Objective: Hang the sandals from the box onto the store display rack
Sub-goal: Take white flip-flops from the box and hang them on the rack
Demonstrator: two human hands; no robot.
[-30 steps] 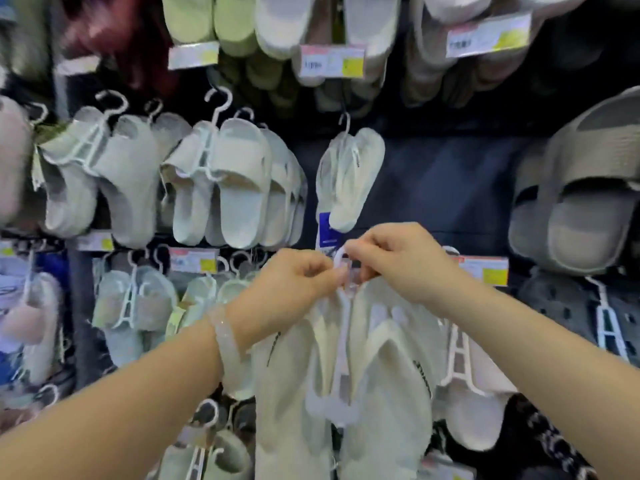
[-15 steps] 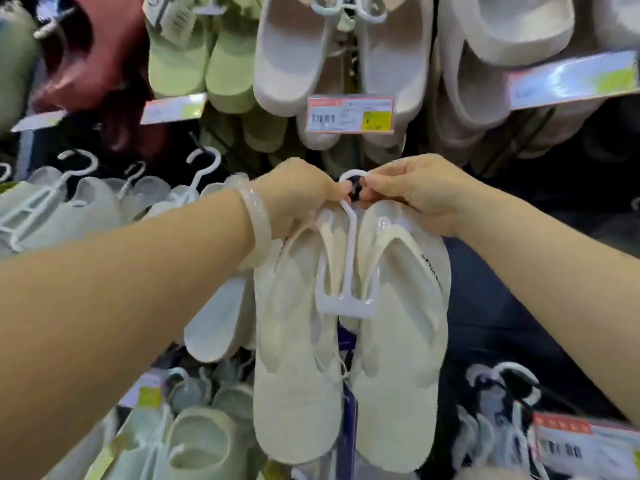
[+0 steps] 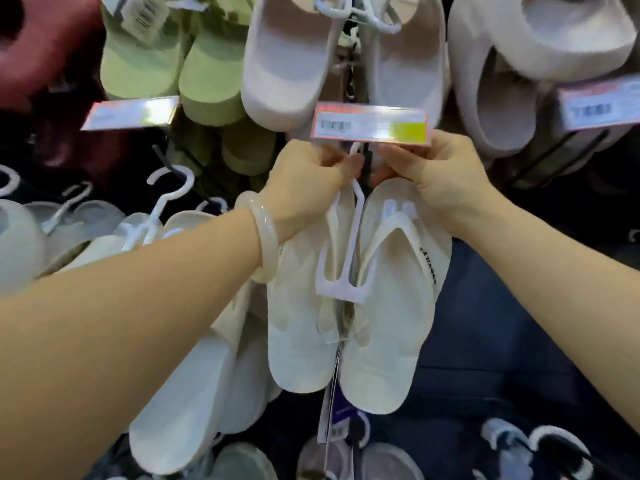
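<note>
A pair of cream flip-flop sandals [image 3: 388,306] hangs toe-up on a white plastic hanger [image 3: 341,258] in the middle of the view. My left hand [image 3: 304,181] pinches the top of the hanger from the left, and my right hand [image 3: 440,178] pinches it from the right. The hanger's hook [image 3: 356,148] reaches up just under a price tag [image 3: 370,124] at the end of a rack peg. Whether the hook sits on a peg is hidden by my fingers. A paper tag [image 3: 330,407] dangles below the sandals.
White slides [image 3: 287,64] and green slides [image 3: 173,57] hang on the rack above. More pale slides [image 3: 194,393] on white hangers crowd the left, right beside my left forearm. Another price tag [image 3: 602,105] and white slides [image 3: 512,81] sit at the upper right. Dark sandals [image 3: 540,452] hang lower right.
Both hands have raised the hanger with the sandals from the lower row up to just under the price tag. The view has tilted upward with them.
</note>
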